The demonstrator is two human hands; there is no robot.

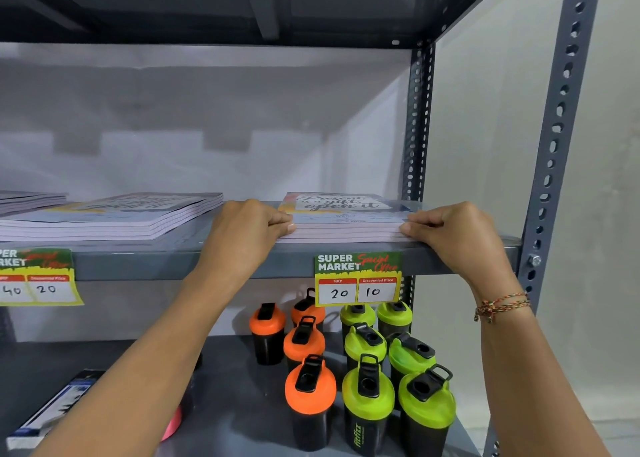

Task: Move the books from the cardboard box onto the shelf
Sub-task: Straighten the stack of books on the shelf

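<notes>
A stack of thin books (pixel 346 216) with a "Present is a gift, open it" cover lies flat on the grey metal shelf (pixel 194 261), at its right end near the front edge. My left hand (pixel 247 230) grips the stack's left side and my right hand (pixel 453 230) grips its right side, fingers curled over the edges. A second, similar stack of books (pixel 114 217) lies to the left on the same shelf, and a third stack (pixel 27 198) shows at the far left. The cardboard box is out of view.
Price tags (pixel 358 278) hang on the shelf's front lip. On the lower shelf stand orange-lidded bottles (pixel 304 352) and green-lidded bottles (pixel 391 370), with a flat packet (pixel 52 408) at the left. A perforated upright post (pixel 557 138) bounds the right side.
</notes>
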